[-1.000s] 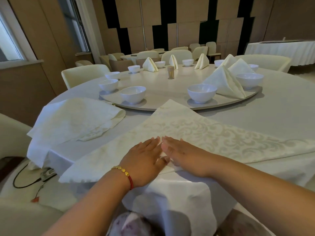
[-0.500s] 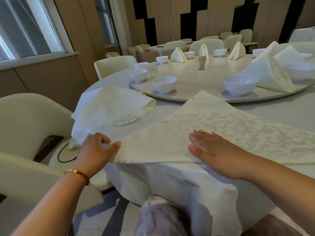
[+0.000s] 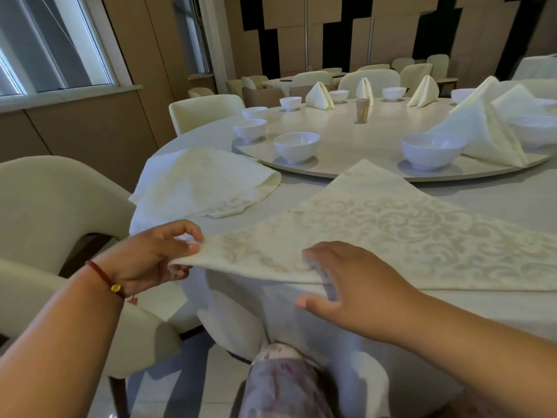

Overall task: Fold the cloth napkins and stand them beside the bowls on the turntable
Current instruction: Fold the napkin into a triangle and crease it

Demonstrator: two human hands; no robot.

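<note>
A cream napkin point(image 3: 391, 236) with a scroll pattern lies folded into a triangle at the near table edge. My left hand point(image 3: 156, 260) pinches its left corner and lifts it off the table. My right hand point(image 3: 346, 285) sits at the middle of the folded edge, fingers on top and thumb below the edge. A pile of unfolded napkins point(image 3: 202, 182) lies to the left. On the turntable point(image 3: 361, 137) stand white bowls point(image 3: 297, 146) point(image 3: 432, 150), and folded napkins point(image 3: 482, 131) point(image 3: 319, 96) stand beside the farther bowls.
Cream chairs point(image 3: 54, 206) stand close on my left and around the table. A small toothpick holder point(image 3: 361, 110) stands at the turntable's middle. The white tablecloth point(image 3: 241, 312) hangs over the near edge. Another set table is behind.
My left hand slid from the napkin's middle to its left corner, pinched it and raised it. My right hand stayed at the middle of the folded edge, thumb now under it. The camera turned left.
</note>
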